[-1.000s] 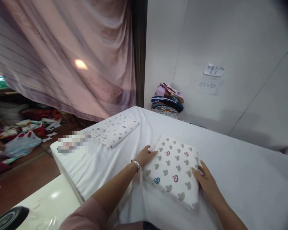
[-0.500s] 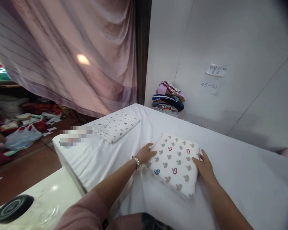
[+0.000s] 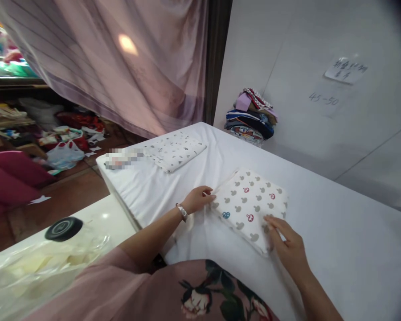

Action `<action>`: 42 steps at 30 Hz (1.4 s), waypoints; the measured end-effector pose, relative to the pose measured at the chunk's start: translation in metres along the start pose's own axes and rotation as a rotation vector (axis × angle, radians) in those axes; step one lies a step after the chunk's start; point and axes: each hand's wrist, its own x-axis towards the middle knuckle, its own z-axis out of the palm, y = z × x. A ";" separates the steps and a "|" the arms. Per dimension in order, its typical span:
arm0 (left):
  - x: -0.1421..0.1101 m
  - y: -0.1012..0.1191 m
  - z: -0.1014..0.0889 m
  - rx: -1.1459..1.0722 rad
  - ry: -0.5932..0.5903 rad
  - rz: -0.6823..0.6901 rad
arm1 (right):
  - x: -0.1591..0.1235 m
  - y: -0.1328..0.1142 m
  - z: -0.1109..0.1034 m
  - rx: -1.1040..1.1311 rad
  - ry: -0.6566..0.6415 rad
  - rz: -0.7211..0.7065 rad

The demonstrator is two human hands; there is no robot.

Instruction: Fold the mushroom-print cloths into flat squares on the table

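A folded white cloth (image 3: 242, 201) printed with grey, red and blue mushrooms lies on the white-covered table. At its left edge, my left hand (image 3: 198, 199), with a silvery bracelet at the wrist, has its fingers closed on the border. My right hand (image 3: 287, 240) grips the near right corner, fingertips on top of the print; its thumb is partly hidden. Farther back on the left lies a second folded cloth (image 3: 177, 151), white with small grey prints, apart from both hands.
A white-covered table (image 3: 337, 240) runs along the wall. Beyond it rises a stack of folded fabrics (image 3: 250, 118). A pink curtain (image 3: 153, 67) hangs behind. At the lower left, a black round lid (image 3: 64, 228) and clear plastic bag (image 3: 50, 267) sit on a pale surface.
My right hand has moved from the cloth's right side down to its near corner. My left hand stays at the left edge. The view has shifted, showing more of my shirt.
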 end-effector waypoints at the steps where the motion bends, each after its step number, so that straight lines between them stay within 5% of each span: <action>1: -0.002 0.000 -0.002 -0.011 0.004 -0.007 | -0.003 -0.004 0.004 0.004 -0.044 -0.068; 7: -0.011 0.005 -0.008 -0.056 -0.034 -0.050 | -0.009 -0.015 0.021 -0.125 -0.175 -0.283; 16: -0.014 -0.002 0.007 0.146 0.064 0.045 | -0.015 -0.008 0.030 -0.419 -0.239 -0.404; 30: 0.005 0.025 0.018 0.330 0.148 0.101 | -0.020 -0.002 0.041 -0.491 -0.154 -0.468; 38: 0.015 0.014 0.023 0.288 0.114 -0.001 | -0.021 0.003 0.044 -0.534 -0.150 -0.513; 42: 0.021 0.022 0.022 0.351 0.133 0.058 | -0.022 0.005 0.048 -0.538 -0.116 -0.528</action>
